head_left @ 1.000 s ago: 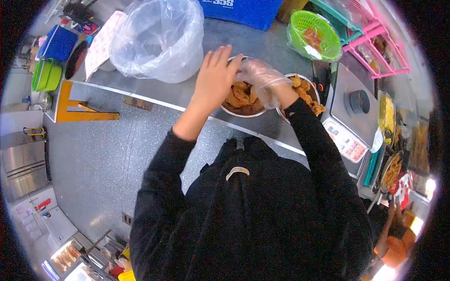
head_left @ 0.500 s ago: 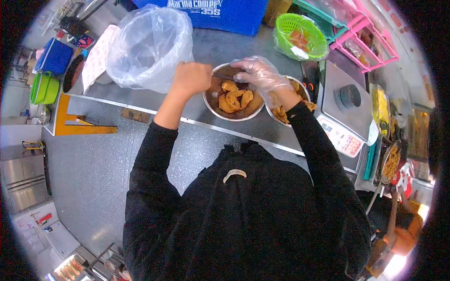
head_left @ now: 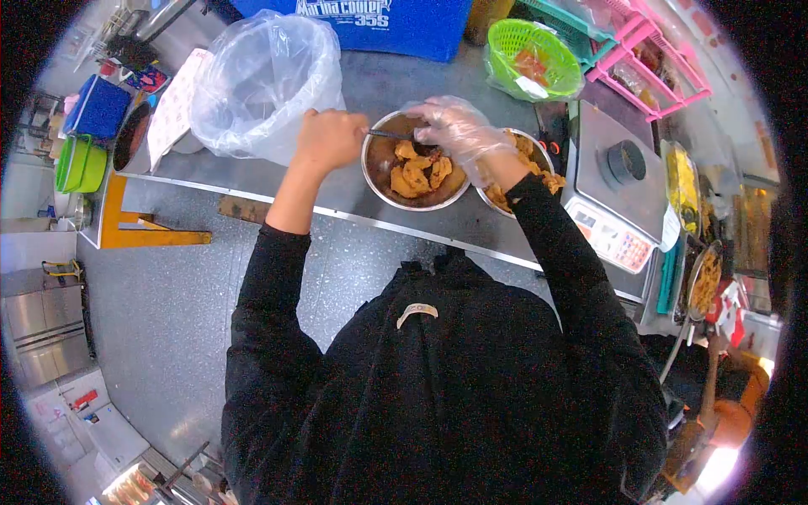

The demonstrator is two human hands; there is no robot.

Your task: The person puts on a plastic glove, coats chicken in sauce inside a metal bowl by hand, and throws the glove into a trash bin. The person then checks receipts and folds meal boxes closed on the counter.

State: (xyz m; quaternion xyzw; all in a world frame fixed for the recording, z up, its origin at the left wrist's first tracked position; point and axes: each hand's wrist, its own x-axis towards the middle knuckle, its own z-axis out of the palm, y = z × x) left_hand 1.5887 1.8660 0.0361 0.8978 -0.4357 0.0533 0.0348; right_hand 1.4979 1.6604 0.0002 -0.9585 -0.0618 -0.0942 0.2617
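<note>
A steel bowl holds several pieces of fried chicken, with a dark sauce-like patch near their top. My left hand, bare, is closed round the handle of a dark utensil that reaches over the bowl's left rim. The far end of this utensil is hidden by my right hand, so its kind does not show. My right hand, in a clear plastic glove, hangs over the bowl's upper right with curled fingers at that end. A second bowl with more fried chicken stands beneath my right wrist.
A clear-bag-lined bin stands left on the steel counter. Behind are a blue cooler and a green basket. Scissors and a scale with a dark round container lie right.
My left hand has moved slightly left, exposing more of the dark utensil. A dark patch now shows on the chicken below my right fingers. The view has shifted a little.
</note>
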